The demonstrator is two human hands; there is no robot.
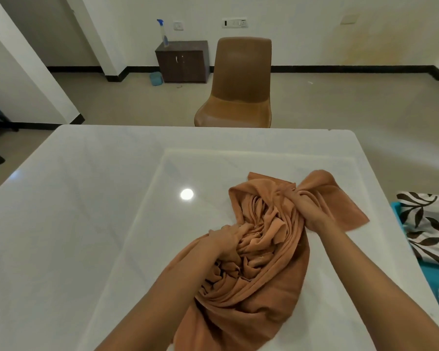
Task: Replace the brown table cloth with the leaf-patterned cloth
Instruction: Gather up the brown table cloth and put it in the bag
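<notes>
Both hands are gathering the brown cloth (261,252), soft and limp: left hand (221,240) clutching near folds, right hand (308,210) pinching the far-right corner

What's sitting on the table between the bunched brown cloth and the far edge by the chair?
Nothing: in the head view, bare white tabletop runs from the brown cloth to the chair.

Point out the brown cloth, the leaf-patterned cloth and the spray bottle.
brown cloth (259,282), head view, on the bunched folds at its middle.
leaf-patterned cloth (428,224), head view, on its printed top face.
spray bottle (164,36), head view, on its clear body.
</notes>
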